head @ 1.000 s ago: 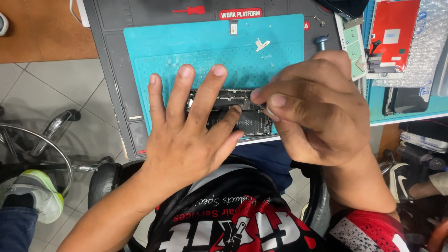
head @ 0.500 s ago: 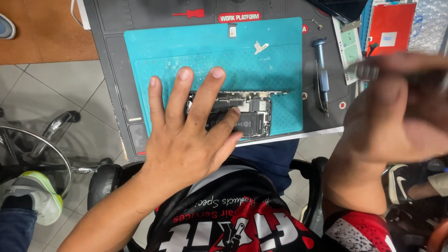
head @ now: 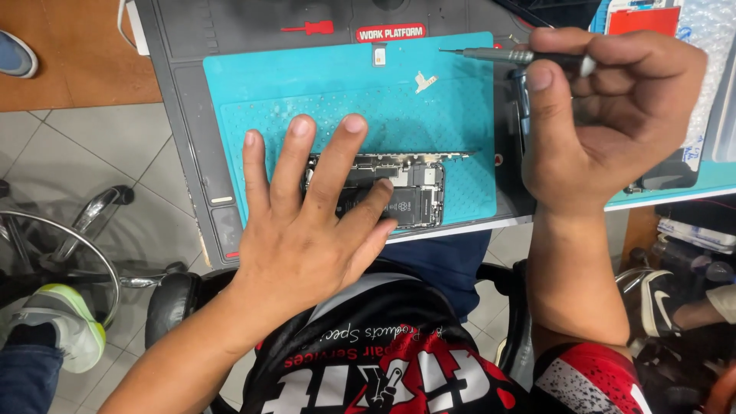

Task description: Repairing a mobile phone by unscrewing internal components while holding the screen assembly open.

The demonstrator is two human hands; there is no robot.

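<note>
My left hand (head: pixel 310 222) lies flat, fingers spread, on an opened phone (head: pixel 414 192) whose battery and circuit boards show. The phone rests on a teal silicone mat (head: pixel 345 84). My right hand (head: pixel 606 107) is raised to the right of the mat, closed around a thin grey screwdriver (head: pixel 498 54). The screwdriver's tip points left, above the mat's upper right corner. A small metal bracket (head: pixel 424 80) lies loose on the mat, above the phone.
The mat sits on a dark grey work platform (head: pixel 192 100) with a red pry tool (head: pixel 310 27) at its top. A red-backed phone screen (head: pixel 640 19) and bubble wrap (head: pixel 709 46) lie at the right. A chair, shoes and tiled floor show below.
My right hand left the phone, swung out to the right, and now holds the screwdriver up beside the mat. The left hand stayed pressed on the phone.
</note>
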